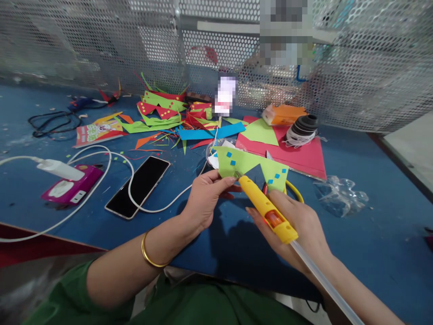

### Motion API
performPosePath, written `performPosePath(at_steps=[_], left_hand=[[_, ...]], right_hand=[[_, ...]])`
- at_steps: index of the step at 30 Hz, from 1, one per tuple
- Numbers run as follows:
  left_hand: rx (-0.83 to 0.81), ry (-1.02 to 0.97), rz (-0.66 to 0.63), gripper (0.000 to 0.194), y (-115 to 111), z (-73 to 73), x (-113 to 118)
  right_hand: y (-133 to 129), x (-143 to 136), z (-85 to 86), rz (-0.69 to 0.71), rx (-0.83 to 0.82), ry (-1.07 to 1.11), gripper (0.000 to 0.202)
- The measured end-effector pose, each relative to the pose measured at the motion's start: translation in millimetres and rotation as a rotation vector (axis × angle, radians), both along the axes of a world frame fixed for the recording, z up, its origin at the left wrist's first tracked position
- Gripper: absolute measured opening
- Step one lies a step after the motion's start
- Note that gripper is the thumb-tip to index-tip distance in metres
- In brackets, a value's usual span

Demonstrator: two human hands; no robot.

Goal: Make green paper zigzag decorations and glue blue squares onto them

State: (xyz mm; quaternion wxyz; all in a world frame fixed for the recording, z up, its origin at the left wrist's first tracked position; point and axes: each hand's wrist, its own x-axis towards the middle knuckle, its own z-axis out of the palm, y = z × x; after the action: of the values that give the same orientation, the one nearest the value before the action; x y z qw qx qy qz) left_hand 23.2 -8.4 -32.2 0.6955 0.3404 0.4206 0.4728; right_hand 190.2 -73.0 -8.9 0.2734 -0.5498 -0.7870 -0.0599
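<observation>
A light green paper piece [248,158] with small blue squares on both sides and a notch in its lower edge is held up above the blue table. My left hand [206,194] pinches its lower left part between thumb and fingers. My right hand [292,216] is closed around a yellow glue gun [260,203], whose nozzle meets the green paper near my left thumb. A clear glue stick [324,280] sticks out of the gun's back end. Some right fingers are hidden behind the gun.
A black-screened phone [138,187], white cable, and purple power strip [72,185] lie left. Cut paper strips [213,131] and decorated red and green pieces [160,106] lie behind. Red sheets [304,155], a black cylinder [302,128] and clear plastic [341,196] are right.
</observation>
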Motion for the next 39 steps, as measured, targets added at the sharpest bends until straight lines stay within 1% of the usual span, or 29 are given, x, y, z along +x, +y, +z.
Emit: performPosePath(at_steps=[12,21,25,28,32,36,39], left_hand=[[0.011,0.020,-0.002,0.015,-0.2,1.6,0.2],[-0.008,0.034,0.000,0.016,0.0,2.1,0.2],[0.003,0.055,0.005,0.016,-0.8,2.3,0.1],[0.002,0.037,0.004,0.016,-1.0,2.2,-0.2],[0.007,0.014,-0.004,0.016,-0.7,1.9,-0.9],[0.007,0.020,-0.006,0.015,-1.0,2.0,-0.8],[0.005,0.021,-0.005,0.015,-1.4,2.7,-0.4]], right_hand=[[-2.8,2.2,-1.5,-0.005,-0.011,0.021,0.032],[-0.9,3.8,-2.2,0.000,-0.069,0.027,0.029],[-2.1,3.3,-0.1,0.022,-0.124,0.086,0.031],[-3.6,3.4,0.5,0.005,-0.137,0.132,0.032],[-4.2,4.5,0.0,-0.018,-0.159,0.137,0.032],[-3.3,4.7,0.7,0.015,-0.159,0.136,0.033],[-4.1,3.7,2.7,0.046,-0.197,0.210,0.031]])
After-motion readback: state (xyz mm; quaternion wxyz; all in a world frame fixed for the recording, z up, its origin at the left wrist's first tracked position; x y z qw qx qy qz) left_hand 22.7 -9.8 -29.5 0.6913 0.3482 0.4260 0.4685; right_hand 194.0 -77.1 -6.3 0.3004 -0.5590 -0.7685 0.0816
